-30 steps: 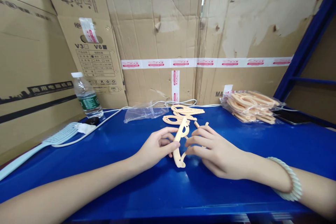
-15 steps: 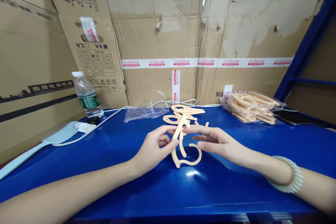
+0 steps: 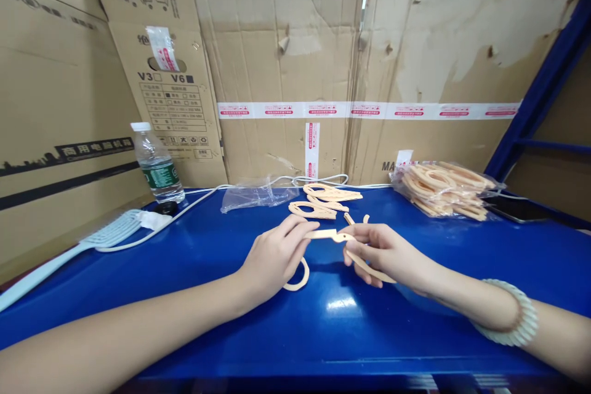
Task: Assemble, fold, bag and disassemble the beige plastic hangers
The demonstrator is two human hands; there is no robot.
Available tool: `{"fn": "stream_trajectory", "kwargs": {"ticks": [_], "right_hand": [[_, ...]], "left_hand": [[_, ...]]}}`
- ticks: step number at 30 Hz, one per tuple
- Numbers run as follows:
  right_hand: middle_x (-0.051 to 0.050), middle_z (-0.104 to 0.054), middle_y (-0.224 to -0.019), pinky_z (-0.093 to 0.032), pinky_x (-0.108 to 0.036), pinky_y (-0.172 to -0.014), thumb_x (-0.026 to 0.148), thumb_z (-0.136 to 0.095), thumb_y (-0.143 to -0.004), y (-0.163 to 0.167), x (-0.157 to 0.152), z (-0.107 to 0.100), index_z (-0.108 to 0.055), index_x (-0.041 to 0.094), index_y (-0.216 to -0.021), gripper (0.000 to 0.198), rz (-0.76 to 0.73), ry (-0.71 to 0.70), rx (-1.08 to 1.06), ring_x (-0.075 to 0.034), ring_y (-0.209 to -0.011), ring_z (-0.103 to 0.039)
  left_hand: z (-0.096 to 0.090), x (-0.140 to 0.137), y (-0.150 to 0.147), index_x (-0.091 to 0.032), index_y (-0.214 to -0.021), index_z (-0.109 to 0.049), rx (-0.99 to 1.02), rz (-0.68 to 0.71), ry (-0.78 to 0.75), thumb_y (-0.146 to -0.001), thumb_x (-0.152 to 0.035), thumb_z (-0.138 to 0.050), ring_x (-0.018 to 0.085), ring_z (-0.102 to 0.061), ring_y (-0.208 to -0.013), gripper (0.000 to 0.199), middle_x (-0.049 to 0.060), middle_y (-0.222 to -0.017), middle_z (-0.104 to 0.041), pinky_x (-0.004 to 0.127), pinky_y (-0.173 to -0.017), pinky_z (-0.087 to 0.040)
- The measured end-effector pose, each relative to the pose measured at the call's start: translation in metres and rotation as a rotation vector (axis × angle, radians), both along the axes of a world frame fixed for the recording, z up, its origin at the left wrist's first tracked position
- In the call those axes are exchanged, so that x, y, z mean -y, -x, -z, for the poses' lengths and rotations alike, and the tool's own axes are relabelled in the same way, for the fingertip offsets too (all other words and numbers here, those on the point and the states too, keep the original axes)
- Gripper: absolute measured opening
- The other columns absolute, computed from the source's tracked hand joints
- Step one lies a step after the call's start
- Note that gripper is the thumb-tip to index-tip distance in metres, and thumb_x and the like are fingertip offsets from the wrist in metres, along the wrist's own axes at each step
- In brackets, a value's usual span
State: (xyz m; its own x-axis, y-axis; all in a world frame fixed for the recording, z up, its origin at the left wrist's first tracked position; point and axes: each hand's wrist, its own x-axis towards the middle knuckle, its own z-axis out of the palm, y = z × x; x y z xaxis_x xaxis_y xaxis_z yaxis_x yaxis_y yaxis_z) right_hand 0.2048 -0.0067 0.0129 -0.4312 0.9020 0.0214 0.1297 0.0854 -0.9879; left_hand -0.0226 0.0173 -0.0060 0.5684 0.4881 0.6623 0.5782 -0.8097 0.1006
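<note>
Between the two hands, over the blue table [image 3: 351, 332] — there's this pale bar [image 3: 322, 234], long axis pretty much 9 to 3 o'clock. The left hand [image 3: 274, 252] has the 9 o'clock end pinched in its fingertips, and the holed end [image 3: 342, 237] is at 3, gripped by the right hand [image 3: 392, 252]. So the right is easily the nearer one to that hole. Can't tell if bar and holed end are one piece or two butted together. A curved strip [image 3: 372, 269] slants off toward 4 from the right fingertips, and a loop [image 3: 306, 274] pokes out at 6 under the left — what it joins is hidden. Similar pieces [image 3: 346, 196] lie at 12.
</note>
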Motion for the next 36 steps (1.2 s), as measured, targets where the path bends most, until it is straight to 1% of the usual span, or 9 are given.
{"fn": "stream_trajectory", "kwargs": {"ticks": [5, 8, 16, 20, 24, 26, 31, 34, 36], "right_hand": [[-0.001, -0.064, -0.064, -0.037, -0.015, -0.031, 0.06, -0.064, -0.079, 0.003, 0.003, -0.001, -0.054, 0.015, -0.088, 0.047, -0.161, 0.095, 0.087, -0.007, -0.038, -0.049], [-0.001, -0.064, -0.06, -0.036, -0.016, -0.028, 0.061, -0.061, -0.08, 0.004, 0.003, 0.001, -0.055, 0.015, -0.089, 0.048, -0.204, 0.127, 0.113, -0.009, -0.035, -0.051], [0.002, -0.057, -0.049, -0.03, -0.014, -0.027, 0.055, -0.054, -0.089, 0.007, 0.011, -0.002, -0.051, 0.017, -0.067, 0.043, -0.112, -0.112, 0.236, -0.008, -0.031, -0.047], [0.001, -0.056, -0.053, -0.035, -0.017, -0.032, 0.048, -0.047, -0.095, 0.007, 0.016, 0.0, -0.053, 0.017, -0.072, 0.039, -0.05, -0.295, 0.338, -0.009, -0.034, -0.049], [-0.001, -0.057, -0.058, -0.039, -0.023, -0.044, 0.03, -0.039, -0.1, 0.0, 0.018, -0.002, -0.061, 0.015, -0.082, 0.032, -0.01, -0.866, 0.509, -0.012, -0.045, -0.051], [-0.003, -0.06, -0.065, -0.041, -0.024, -0.051, 0.025, -0.042, -0.1, -0.008, 0.015, -0.01, -0.064, 0.014, -0.091, 0.026, 0.059, -1.046, 0.508, -0.013, -0.051, -0.054], [-0.011, -0.063, -0.101, -0.047, -0.038, -0.08, 0.024, -0.053, -0.096, -0.044, -0.014, -0.039, -0.071, 0.02, -0.095, 0.018, 0.126, -1.265, 0.628, -0.024, -0.093, -0.058], [-0.009, -0.059, -0.096, -0.049, -0.034, -0.072, 0.026, -0.054, -0.095, -0.065, -0.035, -0.042, -0.073, 0.02, -0.097, 0.02, 0.019, -1.21, 0.727, -0.02, -0.084, -0.058], [-0.008, -0.059, -0.091, -0.049, -0.03, -0.067, 0.026, -0.052, -0.096, -0.072, -0.045, -0.037, -0.073, 0.018, -0.096, 0.023, -0.071, -1.13, 0.749, -0.017, -0.076, -0.059]], "left_hand": [[0.002, 0.004, -0.002, -0.015, -0.104, -0.06, -0.285, -0.027, -0.257, -0.099, -0.022, -0.039, 0.02, -0.065, -0.066, 0.022, 0.003, -0.078, -0.066, 0.028, -0.052, -0.046], [-0.001, 0.007, -0.003, -0.015, -0.088, -0.059, -0.391, -0.023, -0.301, -0.098, -0.02, -0.039, 0.018, -0.06, -0.055, 0.023, 0.002, -0.067, -0.061, 0.025, -0.043, -0.035], [-0.007, 0.01, -0.006, -0.015, -0.08, -0.055, -0.491, -0.026, -0.186, -0.097, -0.019, -0.033, 0.015, -0.052, -0.046, 0.028, 0.004, -0.061, -0.057, 0.024, -0.042, -0.025], [-0.006, 0.01, -0.007, -0.016, -0.078, -0.054, -0.435, -0.024, -0.072, -0.101, -0.026, -0.026, 0.016, -0.051, -0.046, 0.037, 0.004, -0.062, -0.056, 0.024, -0.044, -0.025], [-0.009, 0.007, -0.008, -0.017, -0.077, -0.054, -0.27, -0.027, 0.183, -0.101, -0.031, -0.027, 0.017, -0.051, -0.047, 0.039, 0.003, -0.058, -0.054, 0.026, -0.048, -0.029], [-0.011, 0.005, -0.008, -0.018, -0.074, -0.055, -0.113, -0.023, 0.334, -0.1, -0.033, -0.03, 0.016, -0.052, -0.049, 0.039, 0.0, -0.055, -0.051, 0.026, -0.052, -0.034], [-0.013, -0.004, -0.007, -0.017, -0.093, -0.059, 0.348, -0.019, 0.805, -0.096, -0.044, -0.037, 0.011, -0.046, -0.044, 0.035, -0.005, -0.055, -0.047, 0.022, -0.046, -0.035], [-0.013, -0.007, -0.006, -0.017, -0.11, -0.052, 0.587, 0.04, 1.163, -0.091, -0.046, -0.049, 0.009, -0.049, -0.043, 0.035, -0.006, -0.063, -0.049, 0.021, -0.044, -0.042], [-0.015, -0.005, -0.005, -0.016, -0.111, -0.052, 0.69, 0.077, 1.285, -0.087, -0.04, -0.058, 0.011, -0.058, -0.053, 0.034, -0.004, -0.069, -0.055, 0.025, -0.055, -0.05]]}}
